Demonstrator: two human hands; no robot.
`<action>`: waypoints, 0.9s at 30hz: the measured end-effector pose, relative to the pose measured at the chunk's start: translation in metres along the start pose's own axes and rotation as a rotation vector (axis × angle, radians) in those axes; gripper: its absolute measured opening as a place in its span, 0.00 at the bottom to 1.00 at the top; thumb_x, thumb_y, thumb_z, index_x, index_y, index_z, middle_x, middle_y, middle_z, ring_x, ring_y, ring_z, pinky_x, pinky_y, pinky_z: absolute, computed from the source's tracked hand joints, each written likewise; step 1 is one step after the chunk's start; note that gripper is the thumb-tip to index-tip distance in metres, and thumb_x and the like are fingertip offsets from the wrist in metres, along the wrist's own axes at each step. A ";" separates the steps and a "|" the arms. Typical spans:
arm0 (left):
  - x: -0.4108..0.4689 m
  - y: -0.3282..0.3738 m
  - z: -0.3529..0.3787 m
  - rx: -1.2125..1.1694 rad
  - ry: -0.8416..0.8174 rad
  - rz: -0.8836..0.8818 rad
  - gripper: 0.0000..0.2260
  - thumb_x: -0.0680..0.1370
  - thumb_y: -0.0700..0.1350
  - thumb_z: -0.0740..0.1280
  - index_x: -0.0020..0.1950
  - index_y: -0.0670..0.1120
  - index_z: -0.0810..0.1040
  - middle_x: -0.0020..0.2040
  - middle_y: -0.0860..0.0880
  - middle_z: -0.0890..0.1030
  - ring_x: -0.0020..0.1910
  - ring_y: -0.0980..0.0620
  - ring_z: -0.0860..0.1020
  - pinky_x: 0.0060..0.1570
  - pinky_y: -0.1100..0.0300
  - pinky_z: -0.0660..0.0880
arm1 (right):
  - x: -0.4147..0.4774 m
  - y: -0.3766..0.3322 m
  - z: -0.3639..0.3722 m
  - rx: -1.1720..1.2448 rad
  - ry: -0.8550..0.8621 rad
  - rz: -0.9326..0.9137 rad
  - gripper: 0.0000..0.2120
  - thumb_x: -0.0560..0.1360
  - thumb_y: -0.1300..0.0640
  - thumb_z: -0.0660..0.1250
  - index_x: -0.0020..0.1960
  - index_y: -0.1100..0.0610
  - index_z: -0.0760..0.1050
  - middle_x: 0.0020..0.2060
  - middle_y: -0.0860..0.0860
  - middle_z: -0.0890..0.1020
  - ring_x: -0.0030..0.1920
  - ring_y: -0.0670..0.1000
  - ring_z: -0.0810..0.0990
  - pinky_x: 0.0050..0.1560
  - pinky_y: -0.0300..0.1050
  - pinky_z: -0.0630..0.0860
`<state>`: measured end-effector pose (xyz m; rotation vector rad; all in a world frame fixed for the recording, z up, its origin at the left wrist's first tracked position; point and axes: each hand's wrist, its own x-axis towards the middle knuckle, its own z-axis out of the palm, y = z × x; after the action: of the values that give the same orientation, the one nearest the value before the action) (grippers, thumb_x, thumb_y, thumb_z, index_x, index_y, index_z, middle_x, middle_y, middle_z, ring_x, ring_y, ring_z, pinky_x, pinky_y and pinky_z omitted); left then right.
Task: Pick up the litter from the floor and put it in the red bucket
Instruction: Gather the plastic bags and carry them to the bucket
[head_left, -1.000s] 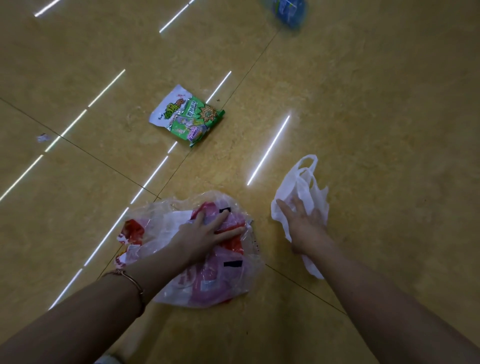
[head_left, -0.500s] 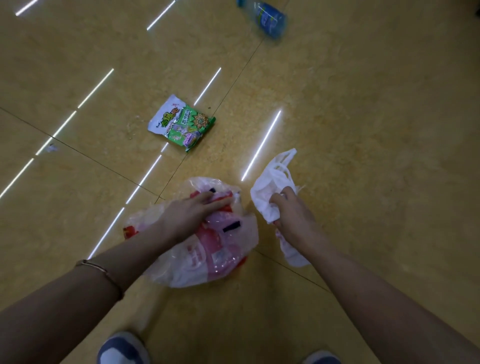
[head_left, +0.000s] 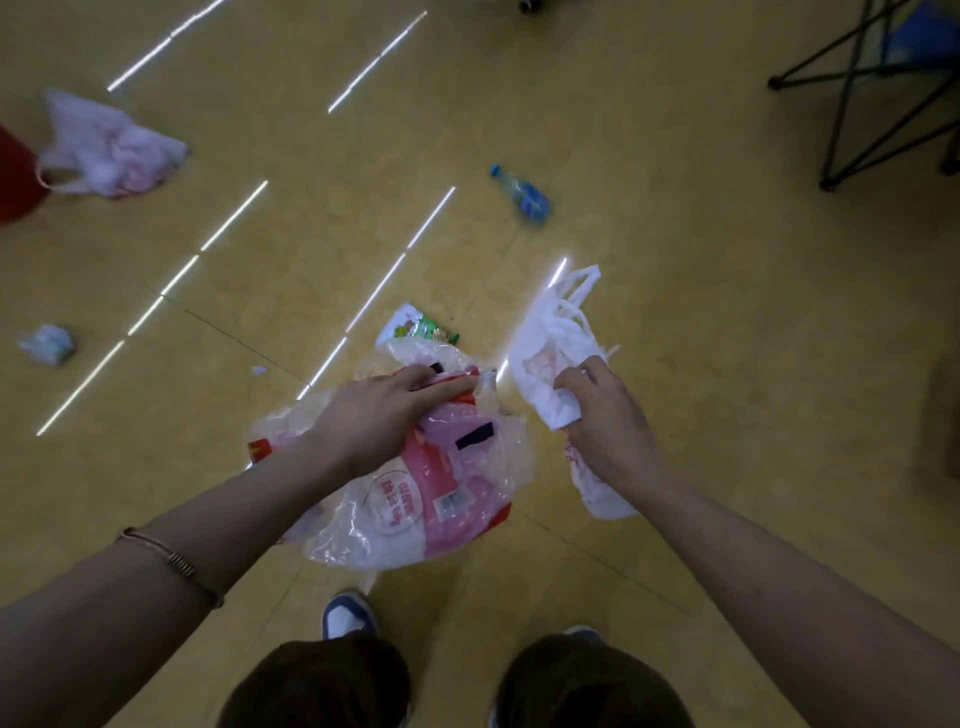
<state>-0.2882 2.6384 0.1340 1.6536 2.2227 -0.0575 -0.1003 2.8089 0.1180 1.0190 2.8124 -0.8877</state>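
Fingers (head_left: 447, 383) of left hand (head_left: 374, 415) grip clear wrapper (head_left: 415, 499), of right hand (head_left: 608, 431) clench white bag (head_left: 545, 338); bunch both tight before reaching red bucket (head_left: 15, 176)

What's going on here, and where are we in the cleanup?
A person stands with litter in both hands. The left hand grips a crumpled clear-and-red plastic bag, and the right hand grips a white plastic bag. Neither is in the red bucket at the far left edge yet. A green snack packet, a blue bottle, a pinkish bag and a crumpled wrapper lie on the floor.
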 end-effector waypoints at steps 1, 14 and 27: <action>-0.010 0.003 -0.024 -0.018 0.021 -0.004 0.32 0.77 0.46 0.63 0.73 0.66 0.49 0.72 0.53 0.64 0.58 0.44 0.77 0.37 0.58 0.68 | -0.004 -0.014 -0.024 0.008 0.013 -0.010 0.18 0.66 0.73 0.61 0.54 0.61 0.74 0.52 0.54 0.72 0.48 0.57 0.71 0.40 0.50 0.71; -0.148 0.030 -0.337 -0.015 0.384 -0.164 0.41 0.71 0.42 0.70 0.74 0.64 0.50 0.71 0.50 0.66 0.60 0.43 0.75 0.44 0.52 0.77 | -0.019 -0.221 -0.309 -0.007 0.225 -0.333 0.16 0.67 0.71 0.63 0.53 0.60 0.76 0.51 0.54 0.74 0.48 0.57 0.74 0.44 0.51 0.73; -0.336 -0.070 -0.467 0.203 0.755 -0.368 0.39 0.74 0.46 0.69 0.74 0.66 0.49 0.69 0.48 0.67 0.56 0.43 0.75 0.42 0.47 0.79 | -0.033 -0.467 -0.356 -0.035 0.298 -0.678 0.15 0.69 0.68 0.68 0.54 0.58 0.76 0.52 0.51 0.74 0.47 0.54 0.75 0.44 0.50 0.74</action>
<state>-0.3957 2.4250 0.6616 1.4907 3.1615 0.3052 -0.2926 2.6833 0.6590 0.1715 3.4806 -0.7507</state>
